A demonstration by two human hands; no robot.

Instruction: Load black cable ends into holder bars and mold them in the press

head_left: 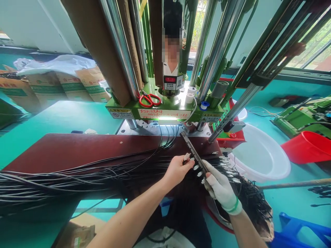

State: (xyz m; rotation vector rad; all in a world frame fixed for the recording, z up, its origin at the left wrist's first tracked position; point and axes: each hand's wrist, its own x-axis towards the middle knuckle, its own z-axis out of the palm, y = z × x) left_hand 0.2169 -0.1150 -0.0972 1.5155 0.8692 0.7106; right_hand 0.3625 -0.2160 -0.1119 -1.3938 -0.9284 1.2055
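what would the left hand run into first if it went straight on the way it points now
The left hand would likely meet the dark bar in the gloved right hand first, though the depth between them is hard to judge.

Place: a factory workshop
Press (121, 103): big green machine on thick steel posts (218, 48), bearing a hot-surface warning label (173, 82)
Table (64, 146): long bundles of black cable (85, 181) laid across it
Floor (289, 196): teal, a second green machine (307, 119) standing on it
Sacks (69, 84): brown, printed, lined up in a row
White basin (279, 162): beside the press, near a red bucket (307, 148)
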